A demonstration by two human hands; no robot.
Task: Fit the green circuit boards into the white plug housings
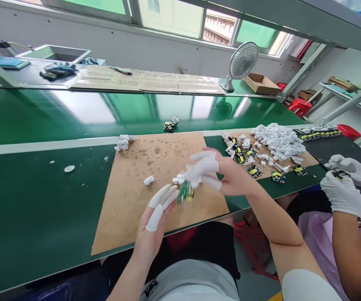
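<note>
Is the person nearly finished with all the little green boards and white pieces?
Not nearly. A small cluster of white pieces sits at the mat's far edge, perhaps finished. The left hand holds one green board, with the right hand beside it, blurred. A big heap of white shells and loose boards still waits to the right.

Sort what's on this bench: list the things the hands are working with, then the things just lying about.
In hand:
left hand, holding a green circuit board
right hand, by small white plastic parts
brown mat

Lying about:
desk fan
cardboard box
red stool
dark gloves
</note>
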